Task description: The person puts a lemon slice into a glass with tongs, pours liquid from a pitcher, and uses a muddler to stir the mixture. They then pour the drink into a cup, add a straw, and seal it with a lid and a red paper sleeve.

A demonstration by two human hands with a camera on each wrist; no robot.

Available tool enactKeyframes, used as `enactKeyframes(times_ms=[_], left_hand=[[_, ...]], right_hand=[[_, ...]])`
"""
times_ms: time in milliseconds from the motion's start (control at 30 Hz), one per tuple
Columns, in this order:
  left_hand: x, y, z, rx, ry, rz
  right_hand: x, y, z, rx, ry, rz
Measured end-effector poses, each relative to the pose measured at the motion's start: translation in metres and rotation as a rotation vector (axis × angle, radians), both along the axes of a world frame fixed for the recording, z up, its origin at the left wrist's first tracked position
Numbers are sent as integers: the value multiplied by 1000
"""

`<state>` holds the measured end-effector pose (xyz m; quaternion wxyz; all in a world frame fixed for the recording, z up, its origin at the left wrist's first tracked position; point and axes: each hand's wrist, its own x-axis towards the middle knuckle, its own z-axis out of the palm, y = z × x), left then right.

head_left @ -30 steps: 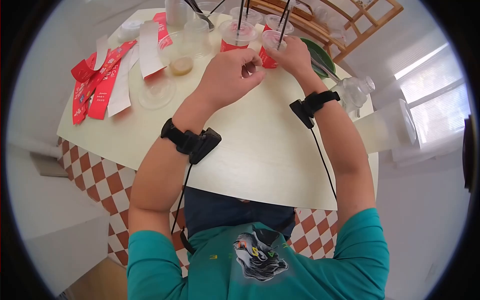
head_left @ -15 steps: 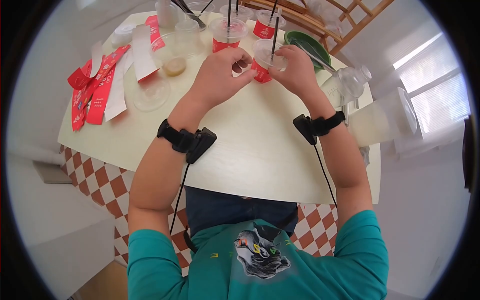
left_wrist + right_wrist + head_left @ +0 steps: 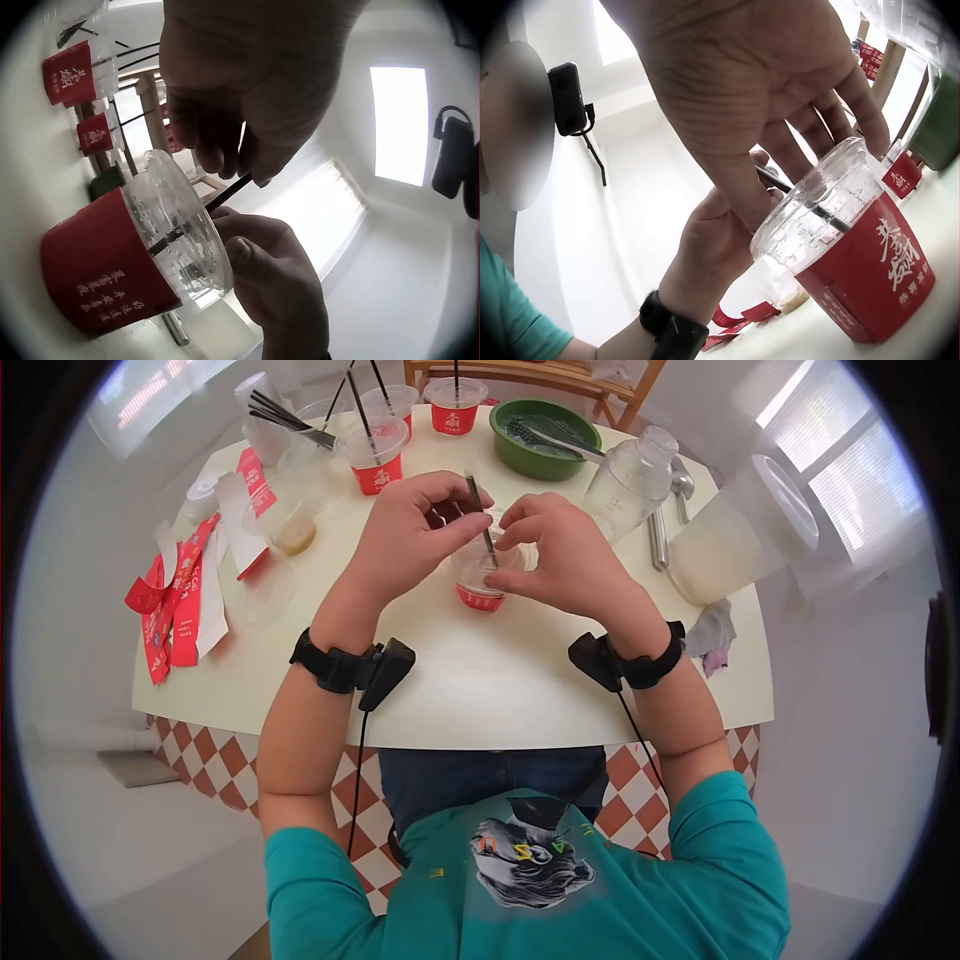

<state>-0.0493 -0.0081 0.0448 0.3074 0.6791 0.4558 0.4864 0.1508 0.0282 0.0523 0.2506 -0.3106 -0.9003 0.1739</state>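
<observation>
A clear plastic cup [image 3: 480, 600] with a red paper sleeve stands on the pale table in front of me, a black straw [image 3: 489, 543] slanting up out of it. My right hand [image 3: 575, 555] grips the cup around its clear top, thumb at the near rim and fingers at the far side. From the left, my left hand [image 3: 400, 535] pinches the straw near its upper end, as the left wrist view shows, where the straw [image 3: 229, 193] runs down into the cup. White lettering marks the red sleeve [image 3: 877, 277] in the right wrist view.
More red-sleeved cups with straws, including a nearer cup [image 3: 378, 478], stand at the back. Right of them are a green bowl [image 3: 530, 457], a clear bottle [image 3: 628, 495] and a large jug [image 3: 715, 555]. Red paper strips [image 3: 188, 615] and a cup of brown liquid [image 3: 293, 537] lie left.
My right hand has brought the cup with its straw nearer, away from the other cups. My left hand, earlier beside the cup, now holds the straw. The head view has shifted.
</observation>
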Motion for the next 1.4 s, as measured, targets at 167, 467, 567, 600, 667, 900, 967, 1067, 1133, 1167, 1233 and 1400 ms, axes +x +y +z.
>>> enactKeyframes(times_ms=[167, 467, 567, 600, 667, 900, 967, 1067, 1133, 1167, 1233, 1400], left_hand=[[13, 0, 8, 27, -32, -22], [-1, -12, 46, 161, -122, 74], [-6, -19, 54, 185, -137, 138], [-9, -19, 55, 216, -144, 136], [-12, -20, 56, 256, -165, 145], [-23, -22, 44, 242, -245, 221], [-23, -23, 42, 262, -298, 264], [-33, -26, 38, 277, -417, 244], [-37, -30, 33, 257, -430, 256], [-41, -33, 30, 235, -421, 258], [-49, -40, 28, 233, -420, 302], [-79, -56, 38, 308, -606, 380]], right_hand=[[2, 0, 0, 42, -69, -22], [2, 7, -3, 33, -99, -22], [2, 7, -2, 25, -108, -22], [2, 8, -2, 22, -105, -19], [3, 8, -3, 24, -108, -19], [1, 5, -3, 24, -91, -25], [1, 6, -3, 22, -77, -21], [2, 8, -4, 36, -103, -11], [1, 8, -3, 37, -89, 9], [1, 8, -4, 39, -91, -5], [1, 8, -5, 44, -75, 15], [2, 8, -4, 42, -93, 1]])
